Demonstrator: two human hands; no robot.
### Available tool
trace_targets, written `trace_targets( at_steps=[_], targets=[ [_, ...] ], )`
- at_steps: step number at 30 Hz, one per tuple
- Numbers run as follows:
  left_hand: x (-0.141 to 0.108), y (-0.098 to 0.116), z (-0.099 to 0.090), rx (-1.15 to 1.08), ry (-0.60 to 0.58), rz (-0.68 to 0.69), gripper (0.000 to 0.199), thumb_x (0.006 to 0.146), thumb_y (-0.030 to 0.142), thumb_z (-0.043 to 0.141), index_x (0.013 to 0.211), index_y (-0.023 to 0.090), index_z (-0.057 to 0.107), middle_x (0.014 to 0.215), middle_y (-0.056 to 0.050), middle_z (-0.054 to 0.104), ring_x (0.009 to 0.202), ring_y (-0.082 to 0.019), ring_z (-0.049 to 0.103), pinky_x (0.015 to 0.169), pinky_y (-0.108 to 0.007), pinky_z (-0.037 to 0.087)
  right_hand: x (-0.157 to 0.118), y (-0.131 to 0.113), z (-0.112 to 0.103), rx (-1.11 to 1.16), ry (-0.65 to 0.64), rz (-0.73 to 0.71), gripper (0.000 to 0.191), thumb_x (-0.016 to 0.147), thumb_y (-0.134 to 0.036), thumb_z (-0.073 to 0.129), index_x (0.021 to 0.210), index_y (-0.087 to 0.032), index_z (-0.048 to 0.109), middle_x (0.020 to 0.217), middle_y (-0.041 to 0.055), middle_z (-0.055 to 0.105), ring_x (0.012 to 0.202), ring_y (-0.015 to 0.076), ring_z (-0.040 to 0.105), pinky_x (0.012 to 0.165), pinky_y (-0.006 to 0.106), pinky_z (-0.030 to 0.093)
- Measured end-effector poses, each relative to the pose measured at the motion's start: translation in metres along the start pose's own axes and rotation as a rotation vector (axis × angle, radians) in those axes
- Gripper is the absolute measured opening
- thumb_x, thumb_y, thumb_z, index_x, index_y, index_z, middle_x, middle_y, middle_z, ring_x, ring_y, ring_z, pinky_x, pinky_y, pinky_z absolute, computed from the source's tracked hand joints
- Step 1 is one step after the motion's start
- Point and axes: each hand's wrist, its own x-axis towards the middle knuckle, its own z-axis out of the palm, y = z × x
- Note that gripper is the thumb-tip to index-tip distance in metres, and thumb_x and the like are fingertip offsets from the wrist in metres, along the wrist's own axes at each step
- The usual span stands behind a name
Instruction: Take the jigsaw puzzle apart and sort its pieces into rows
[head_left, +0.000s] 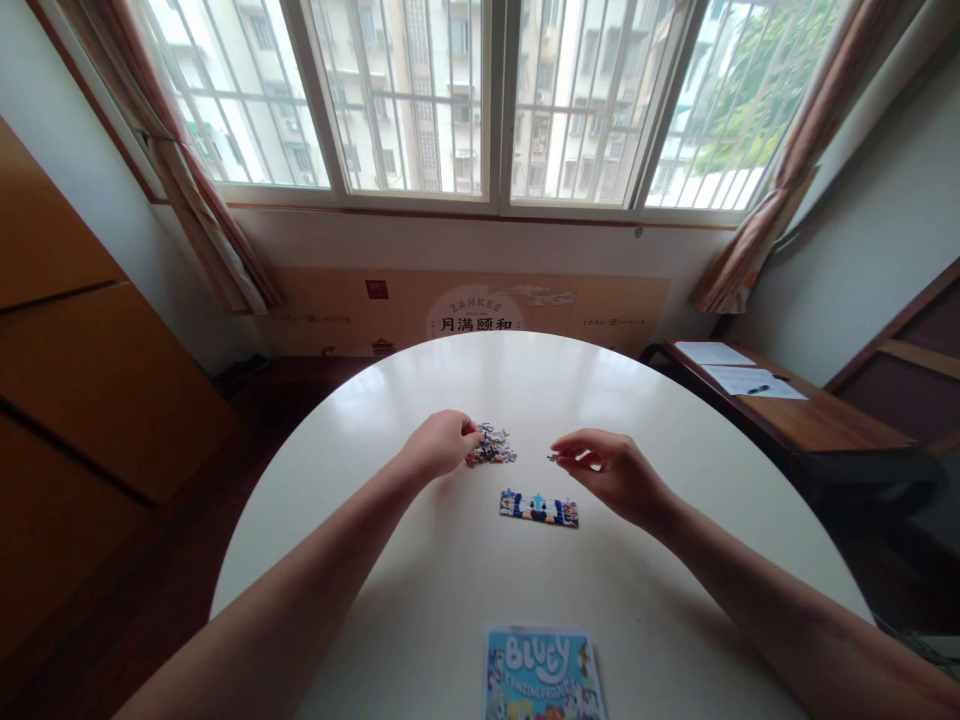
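My left hand (444,442) is at the left side of a heap of loose jigsaw puzzle pieces (493,446), its fingers closed together against the pieces. What those fingertips grip, if anything, is hidden. To the right of the heap, my right hand (600,462) pinches a small puzzle piece (553,457) between thumb and fingertips, just over the table. Nearer to me lies a joined strip of puzzle (539,508), dark blue and white in the middle with reddish ends. At the front is a light blue picture (541,672) with "BLUEY" printed on it.
Everything sits on a round white table (420,590). Beyond its far edge are a printed panel (622,300) and a barred window (420,100). A wooden side table (847,418) at the right carries papers (750,380) and a pen. Brown cabinets (82,400) stand at the left.
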Motion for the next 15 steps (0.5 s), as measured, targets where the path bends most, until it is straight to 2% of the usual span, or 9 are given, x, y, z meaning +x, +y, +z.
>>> trace_targets(
  at_steps=[3, 6, 10, 13, 15],
  targets=[
    [-0.002, 0.001, -0.002, 0.056, 0.061, -0.01, 0.02, 0.085, 0.032, 0.057, 0.081, 0.019, 0.071, 0.082, -0.005, 0.073, 0.075, -0.02, 0.064, 0.06, -0.026, 0.041, 0.0, -0.002, 0.0, -0.015, -0.01, -0.003, 0.013, 0.086, -0.024, 0.063, 0.094, -0.02, 0.073, 0.087, 0.0057, 0.074, 0.074, 0.0182, 0.069, 0.065, 0.032, 0.061],
    [-0.006, 0.004, -0.006, 0.142, 0.189, 0.048, 0.018, 0.086, 0.031, 0.057, 0.083, 0.019, 0.07, 0.09, -0.007, 0.072, 0.08, -0.021, 0.064, 0.063, -0.027, 0.043, 0.001, -0.003, 0.0, -0.011, -0.011, 0.008, 0.013, 0.087, -0.025, 0.063, 0.093, -0.02, 0.073, 0.086, 0.0066, 0.074, 0.074, 0.0191, 0.07, 0.065, 0.032, 0.061],
    [-0.016, 0.014, -0.003, 0.109, 0.308, 0.336, 0.014, 0.089, 0.026, 0.058, 0.088, 0.019, 0.07, 0.093, -0.005, 0.069, 0.074, -0.017, 0.063, 0.066, -0.028, 0.047, 0.001, -0.003, 0.002, 0.132, -0.016, 0.125, 0.016, 0.085, -0.029, 0.065, 0.094, -0.018, 0.073, 0.086, 0.0077, 0.074, 0.075, 0.0202, 0.069, 0.063, 0.034, 0.062],
    [-0.026, 0.026, 0.007, 0.066, 0.295, 0.584, 0.014, 0.088, 0.028, 0.063, 0.097, 0.02, 0.07, 0.099, -0.004, 0.067, 0.068, -0.014, 0.063, 0.066, -0.028, 0.049, 0.002, -0.003, 0.003, 0.322, -0.075, 0.264, 0.024, 0.082, -0.032, 0.069, 0.101, -0.017, 0.07, 0.082, 0.0062, 0.072, 0.072, 0.0194, 0.068, 0.063, 0.036, 0.062],
    [-0.033, 0.033, 0.013, 0.08, 0.263, 0.693, 0.018, 0.087, 0.028, 0.066, 0.103, 0.021, 0.07, 0.103, -0.004, 0.067, 0.07, -0.014, 0.064, 0.065, -0.029, 0.051, 0.002, -0.003, 0.003, 0.426, -0.116, 0.322, 0.028, 0.081, -0.033, 0.072, 0.103, -0.016, 0.068, 0.08, 0.0049, 0.071, 0.072, 0.0191, 0.068, 0.063, 0.036, 0.062]
  ],
)
